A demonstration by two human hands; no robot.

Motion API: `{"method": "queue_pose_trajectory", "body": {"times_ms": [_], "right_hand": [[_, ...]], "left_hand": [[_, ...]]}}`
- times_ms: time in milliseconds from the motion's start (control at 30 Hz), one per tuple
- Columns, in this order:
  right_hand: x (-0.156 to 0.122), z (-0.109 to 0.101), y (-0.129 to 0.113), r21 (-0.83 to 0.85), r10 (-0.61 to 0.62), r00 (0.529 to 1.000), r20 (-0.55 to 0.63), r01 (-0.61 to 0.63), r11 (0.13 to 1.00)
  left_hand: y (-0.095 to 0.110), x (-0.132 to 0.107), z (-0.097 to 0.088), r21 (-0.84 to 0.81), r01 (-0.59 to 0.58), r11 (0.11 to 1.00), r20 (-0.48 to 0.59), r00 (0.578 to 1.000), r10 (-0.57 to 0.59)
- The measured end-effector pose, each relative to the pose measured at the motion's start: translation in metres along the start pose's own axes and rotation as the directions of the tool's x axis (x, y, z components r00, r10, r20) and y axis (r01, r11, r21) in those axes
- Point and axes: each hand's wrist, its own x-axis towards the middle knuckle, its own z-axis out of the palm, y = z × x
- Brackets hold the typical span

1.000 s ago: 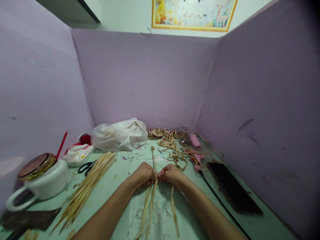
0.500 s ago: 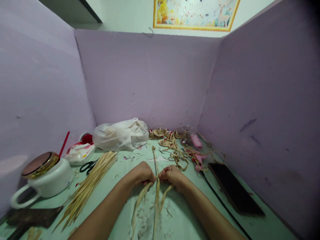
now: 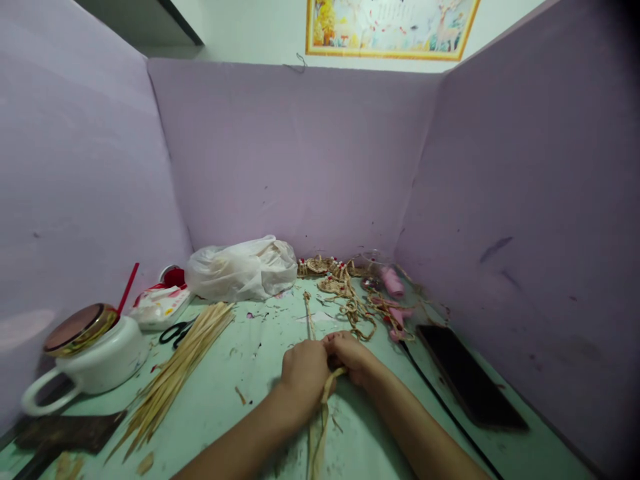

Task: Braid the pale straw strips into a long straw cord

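A thin braid of pale straw (image 3: 309,313) lies along the table, its tip pointing away from me. My left hand (image 3: 306,373) is closed over the braid's near end, back of the hand up, hiding its fingertips and the strands under them. Touching it, my right hand (image 3: 349,353) is closed in a pinch on a straw strand. Loose flat straw strands (image 3: 320,440) trail from between the hands toward me. Where the strands cross is hidden.
On the left are a bundle of straw (image 3: 183,373), scissors (image 3: 175,332), a white mug (image 3: 107,360) and a dark blade (image 3: 70,433). A plastic bag (image 3: 243,270), finished braided pieces (image 3: 335,285), a pink glue gun (image 3: 399,317) and a phone (image 3: 470,377) lie behind and right.
My left hand has moved right, across the braid's near end and against my right hand. The strand that hung on the left has gone with it. My right hand has stayed nearly in place.
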Motion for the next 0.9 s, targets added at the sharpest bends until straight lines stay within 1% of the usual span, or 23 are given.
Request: {"method": "queue_pose_trajectory", "body": {"times_ms": [67,133,200,267,300,367,400,433,467,533,567,600,633,667,800,867,900], "right_hand": [[0.0,0.0,0.001,0.004,-0.006,1.0,-0.001,0.006,1.0],[0.002,-0.001,0.003,0.003,-0.006,1.0,0.013,0.006,1.0],[0.004,-0.003,0.005,0.002,0.01,0.998,0.065,-0.01,1.0],[0.007,-0.006,0.006,-0.014,0.027,0.993,0.114,-0.025,1.0],[0.009,-0.008,0.006,-0.025,0.028,0.992,0.124,-0.025,0.999],[0.01,-0.01,0.006,-0.04,0.025,0.991,0.13,-0.02,0.999],[0.01,-0.01,0.006,-0.039,0.024,0.991,0.132,-0.019,0.999],[0.01,-0.011,0.005,-0.035,0.028,0.99,0.137,-0.023,0.999],[0.009,-0.011,0.005,-0.03,0.032,0.989,0.144,-0.028,0.999],[0.008,-0.011,0.003,-0.027,0.04,0.985,0.166,-0.036,0.999],[0.008,-0.011,0.003,-0.03,0.038,0.984,0.174,-0.033,0.999],[0.007,-0.011,0.003,-0.043,0.033,0.983,0.179,-0.025,0.999],[0.007,-0.011,0.003,-0.069,0.024,0.984,0.178,-0.012,0.998],[0.007,-0.01,0.003,-0.103,0.004,0.986,0.169,0.013,0.995],[0.008,-0.006,0.004,-0.269,-0.115,0.985,0.126,0.146,0.952],[0.007,-0.004,0.003,-0.321,-0.136,0.986,0.093,0.16,0.933],[0.006,-0.003,0.002,-0.335,-0.124,0.99,0.074,0.142,0.932]], "left_hand": [[0.003,-0.004,-0.003,0.092,-0.079,0.993,0.013,0.997,0.078],[-0.001,-0.003,-0.01,0.103,-0.137,0.985,0.026,0.991,0.135],[-0.011,0.005,-0.02,-0.019,-0.126,0.992,0.089,0.988,0.127],[-0.024,0.015,-0.029,-0.225,-0.004,0.974,0.192,0.98,0.048],[-0.031,0.021,-0.032,-0.306,0.037,0.951,0.186,0.982,0.021],[-0.04,0.031,-0.033,-0.482,0.126,0.867,0.134,0.989,-0.07],[-0.042,0.034,-0.031,-0.572,0.167,0.803,0.14,0.985,-0.105],[-0.042,0.037,-0.027,-0.655,0.206,0.727,0.177,0.977,-0.118],[-0.041,0.038,-0.023,-0.723,0.249,0.644,0.245,0.965,-0.098],[-0.038,0.04,-0.013,-0.793,0.349,0.5,0.405,0.914,0.005],[-0.036,0.04,-0.009,-0.804,0.388,0.451,0.459,0.887,0.055],[-0.036,0.041,-0.006,-0.808,0.411,0.422,0.487,0.869,0.085],[-0.035,0.041,-0.004,-0.809,0.414,0.417,0.489,0.868,0.089],[-0.036,0.041,-0.002,-0.807,0.4,0.435,0.472,0.879,0.067],[-0.038,0.04,-0.004,-0.718,0.314,0.622,0.361,0.931,-0.052],[-0.038,0.039,-0.005,-0.704,0.269,0.657,0.305,0.95,-0.062],[-0.038,0.039,-0.005,-0.71,0.24,0.662,0.275,0.96,-0.053]]}}
